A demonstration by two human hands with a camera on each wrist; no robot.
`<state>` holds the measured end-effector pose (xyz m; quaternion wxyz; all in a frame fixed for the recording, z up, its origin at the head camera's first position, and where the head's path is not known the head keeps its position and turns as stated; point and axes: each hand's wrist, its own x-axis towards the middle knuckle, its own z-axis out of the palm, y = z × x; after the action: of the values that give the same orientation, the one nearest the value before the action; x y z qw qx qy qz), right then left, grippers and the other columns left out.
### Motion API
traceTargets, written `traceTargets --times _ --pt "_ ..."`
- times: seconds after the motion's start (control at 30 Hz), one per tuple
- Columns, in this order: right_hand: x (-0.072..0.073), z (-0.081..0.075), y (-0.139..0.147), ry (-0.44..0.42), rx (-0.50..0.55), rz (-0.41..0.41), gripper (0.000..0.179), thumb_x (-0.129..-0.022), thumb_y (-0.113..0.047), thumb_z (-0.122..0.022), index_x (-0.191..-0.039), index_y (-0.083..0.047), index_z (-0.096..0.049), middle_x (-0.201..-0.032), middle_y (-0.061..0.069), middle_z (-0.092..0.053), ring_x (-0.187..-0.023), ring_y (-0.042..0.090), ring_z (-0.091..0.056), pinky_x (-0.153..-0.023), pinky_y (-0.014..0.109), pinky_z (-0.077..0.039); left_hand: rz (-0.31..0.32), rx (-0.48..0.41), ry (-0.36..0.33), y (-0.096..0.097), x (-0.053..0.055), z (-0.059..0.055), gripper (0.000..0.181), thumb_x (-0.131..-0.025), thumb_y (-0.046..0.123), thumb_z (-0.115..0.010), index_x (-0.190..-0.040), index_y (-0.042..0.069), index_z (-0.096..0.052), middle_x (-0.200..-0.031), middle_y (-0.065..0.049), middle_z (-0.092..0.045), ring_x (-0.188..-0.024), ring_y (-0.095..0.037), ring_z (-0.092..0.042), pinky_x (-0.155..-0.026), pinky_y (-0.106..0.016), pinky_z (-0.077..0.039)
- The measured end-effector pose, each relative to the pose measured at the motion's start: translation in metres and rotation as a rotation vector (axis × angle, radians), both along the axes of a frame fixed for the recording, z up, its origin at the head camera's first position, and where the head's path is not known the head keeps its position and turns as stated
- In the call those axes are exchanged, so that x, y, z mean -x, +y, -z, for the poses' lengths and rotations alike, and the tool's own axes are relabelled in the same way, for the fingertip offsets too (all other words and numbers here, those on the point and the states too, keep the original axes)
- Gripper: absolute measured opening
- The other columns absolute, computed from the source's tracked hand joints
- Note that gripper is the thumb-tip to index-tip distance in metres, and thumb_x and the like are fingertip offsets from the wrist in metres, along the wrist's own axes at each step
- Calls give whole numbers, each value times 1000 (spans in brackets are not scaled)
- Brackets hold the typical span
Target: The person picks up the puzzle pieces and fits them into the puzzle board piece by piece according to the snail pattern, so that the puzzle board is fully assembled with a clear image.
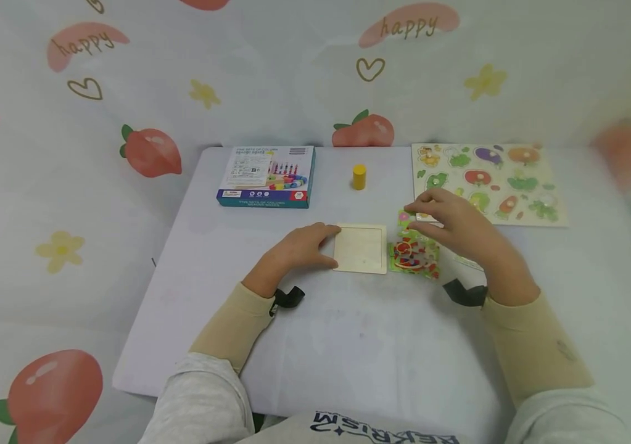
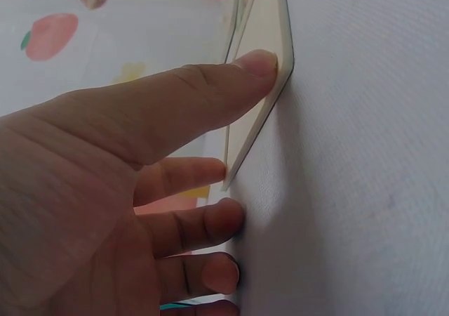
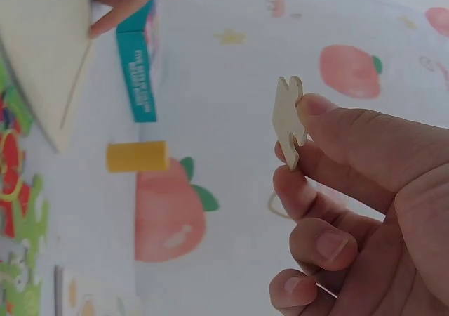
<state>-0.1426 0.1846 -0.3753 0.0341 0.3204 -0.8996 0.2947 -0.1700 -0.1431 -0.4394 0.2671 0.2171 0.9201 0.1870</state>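
Note:
A square wooden puzzle tray (image 1: pixel 359 248) (image 2: pixel 263 42) lies bare side up on the white table. My left hand (image 1: pixel 308 248) holds its left side, thumb at the near corner and index finger at the far one. My right hand (image 1: pixel 454 225), above the table to the right, pinches a small wooden jigsaw piece (image 3: pixel 286 119) between thumb and fingers, its plain back visible in the right wrist view. Below that hand, beside the tray, lie several colourful jigsaw pieces (image 1: pixel 415 258), green and red. The hand partly covers the piece it holds in the head view.
Behind the tray stands a yellow cylinder (image 1: pixel 359 177). A boxed bead set (image 1: pixel 267 177) lies at the back left. At the back right is a vegetable peg board (image 1: pixel 493 179), partly behind my right hand. A patterned cloth (image 1: pixel 293 74) hangs beyond the table's far edge.

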Motion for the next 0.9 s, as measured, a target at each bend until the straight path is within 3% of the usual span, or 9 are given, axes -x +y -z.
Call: traceTargets --times 0.33,0.53,0.9 --pt "-13 -24 -8 49 87 -20 31 -91 -6 -77 -122 -6 -74 -111 6 -60 -87 18 -53 -69 31 -43 -9 -8 -14 0 1 -1 82 -88 38 -82 -157 17 -44 -111 -3 -54 -104 -20 -50 -90 -36 -45" --pt "-16 -34 -18 59 141 -23 32 -90 -4 -78 -121 -4 -74 -110 5 -60 -83 15 -50 -66 28 -41 -7 -14 -8 1 2 0 81 -87 38 -82 -156 17 -45 -114 -3 -55 -105 -20 -50 -94 -36 -45" --pt "-13 -28 -37 107 217 -33 35 -87 -4 -81 -121 -3 -75 -108 6 -64 -76 14 -50 -63 25 -40 -8 -11 -21 0 2 1 81 -88 38 -82 -156 16 -44 -123 -2 -55 -109 -20 -49 -102 -38 -43"
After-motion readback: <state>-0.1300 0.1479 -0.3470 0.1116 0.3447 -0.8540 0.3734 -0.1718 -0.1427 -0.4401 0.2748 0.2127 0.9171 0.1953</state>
